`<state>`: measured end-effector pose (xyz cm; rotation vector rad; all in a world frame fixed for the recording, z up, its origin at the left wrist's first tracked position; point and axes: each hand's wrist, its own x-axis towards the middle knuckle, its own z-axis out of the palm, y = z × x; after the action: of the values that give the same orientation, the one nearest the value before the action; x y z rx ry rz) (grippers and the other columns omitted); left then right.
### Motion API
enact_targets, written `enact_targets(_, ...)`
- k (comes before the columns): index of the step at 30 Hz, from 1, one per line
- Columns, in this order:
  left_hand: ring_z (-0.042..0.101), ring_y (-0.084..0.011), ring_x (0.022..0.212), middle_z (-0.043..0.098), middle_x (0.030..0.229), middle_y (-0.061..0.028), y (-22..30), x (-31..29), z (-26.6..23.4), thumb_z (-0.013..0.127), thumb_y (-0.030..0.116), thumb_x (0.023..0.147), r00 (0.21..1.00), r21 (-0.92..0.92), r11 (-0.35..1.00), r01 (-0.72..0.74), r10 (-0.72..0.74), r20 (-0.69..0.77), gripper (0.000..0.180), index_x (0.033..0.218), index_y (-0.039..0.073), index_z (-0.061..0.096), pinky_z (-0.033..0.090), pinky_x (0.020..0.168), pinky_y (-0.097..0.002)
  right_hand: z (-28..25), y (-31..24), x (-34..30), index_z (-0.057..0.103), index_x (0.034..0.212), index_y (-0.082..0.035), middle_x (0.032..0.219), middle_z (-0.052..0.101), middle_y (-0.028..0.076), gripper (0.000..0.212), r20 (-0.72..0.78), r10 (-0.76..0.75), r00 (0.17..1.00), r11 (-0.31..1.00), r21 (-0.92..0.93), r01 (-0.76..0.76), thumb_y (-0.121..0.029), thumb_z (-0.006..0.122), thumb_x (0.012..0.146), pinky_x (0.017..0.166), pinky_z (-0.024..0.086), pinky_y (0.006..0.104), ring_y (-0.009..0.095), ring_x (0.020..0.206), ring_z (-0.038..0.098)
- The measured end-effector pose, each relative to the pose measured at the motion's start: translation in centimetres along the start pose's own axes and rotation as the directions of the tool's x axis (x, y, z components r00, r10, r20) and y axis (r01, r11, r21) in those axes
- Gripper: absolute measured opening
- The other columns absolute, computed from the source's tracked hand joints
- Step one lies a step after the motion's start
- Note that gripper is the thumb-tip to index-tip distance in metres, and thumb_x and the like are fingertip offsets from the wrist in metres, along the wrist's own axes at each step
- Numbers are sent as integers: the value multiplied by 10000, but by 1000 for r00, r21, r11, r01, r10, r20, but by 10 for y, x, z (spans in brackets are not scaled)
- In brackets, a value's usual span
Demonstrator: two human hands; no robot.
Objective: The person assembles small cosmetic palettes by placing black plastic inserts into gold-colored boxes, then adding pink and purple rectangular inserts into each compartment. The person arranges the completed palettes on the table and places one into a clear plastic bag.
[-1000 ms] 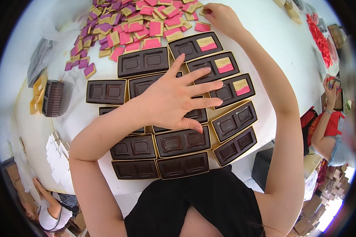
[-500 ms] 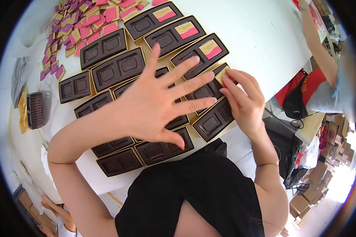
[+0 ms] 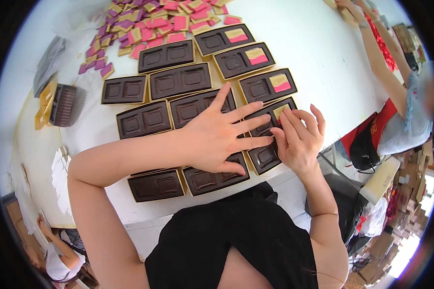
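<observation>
Gold-rimmed boxes with dark brown two-compartment trays (image 3: 181,79) stand in slanting rows before me. My left hand (image 3: 210,132) is spread flat over the middle ones, palm down and holding nothing, hiding parts of several. At the right, the fingertips of my right hand (image 3: 301,139) are on a gold-and-pink wrapped chocolate square (image 3: 279,111), which sits in the right compartment of a box partly under my left fingers. Just nearer to me, another box (image 3: 264,158) shows bare compartments. Beyond it, three boxes each carry one such square (image 3: 280,83) in the right compartment.
A loose heap of pink, purple and gold wrapped squares (image 3: 154,23) covers the table's far left. A stack of dark trays (image 3: 65,105) stands at the left beside gold card. Another person's arms (image 3: 383,67) reach over the far right of the table; cartons (image 3: 386,236) are piled beyond.
The view has shifted, so the boxes appear lower and further right. My right hand has brought the square down into the compartment, and its outer fingers have lifted. My left hand stays spread.
</observation>
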<state>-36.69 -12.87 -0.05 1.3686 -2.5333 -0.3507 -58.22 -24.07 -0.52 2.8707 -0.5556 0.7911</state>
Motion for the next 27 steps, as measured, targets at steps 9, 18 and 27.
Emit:
enact_targets(9,223,-288,1475,345,1547,-65,0,-10,1,555,621,875,999,54,998,15,-13,-38,666,1449,304,437,91,1088,-750,55,69,164,722,822,-33,800,709,93,225,-140,-12,990,952,301,54,-252,693,868,725,529,381,305,721,650)
enact_targets(18,232,-267,1474,340,1555,-49,-2,-7,4,536,641,866,998,64,998,-16,19,-58,654,1429,314,470,89,1106,-732,195,97,272,698,896,-35,863,691,166,190,64,-165,984,972,181,151,-208,684,817,740,537,443,340,798,673)
enact_targets(27,247,-283,1464,337,1553,-53,5,-7,-2,555,602,883,1000,119,993,4,0,-30,551,1389,390,508,116,1108,-725,-42,60,61,705,1089,-52,1173,673,108,391,271,-388,881,745,655,126,100,657,732,920,528,393,305,1100,628)
